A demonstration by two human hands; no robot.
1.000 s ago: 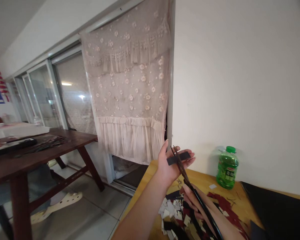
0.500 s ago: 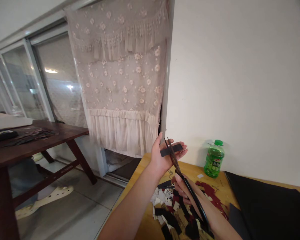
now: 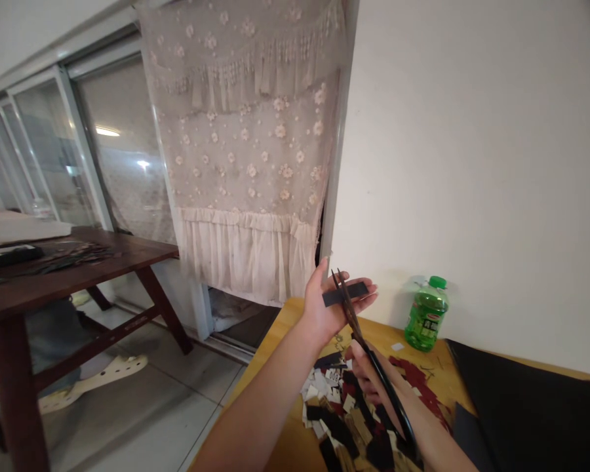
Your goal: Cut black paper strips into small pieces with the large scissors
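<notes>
My left hand (image 3: 328, 309) is raised palm-up over the wooden table, holding a narrow black strip (image 3: 358, 290) across its fingers. My right hand (image 3: 368, 379) is shut on the handles of long black scissors (image 3: 368, 344). Their parted blades reach up across the strip. Below both hands lies a heap of cut black, white, brown and red scraps (image 3: 335, 413), some of the white ones printed with numbers. My right forearm hides part of the heap.
A green plastic bottle (image 3: 427, 313) stands against the white wall, and a black sheet (image 3: 526, 410) covers the table's right end. Red scraps (image 3: 415, 383) lie beside it. To the left, a dark wooden table (image 3: 73, 259) holds dark scraps, and a person's leg and white clog (image 3: 93, 375) show beneath it.
The whole view has shifted left and up a little. The strip and scissors have risen slightly with my hands, and the blades still cross the strip.
</notes>
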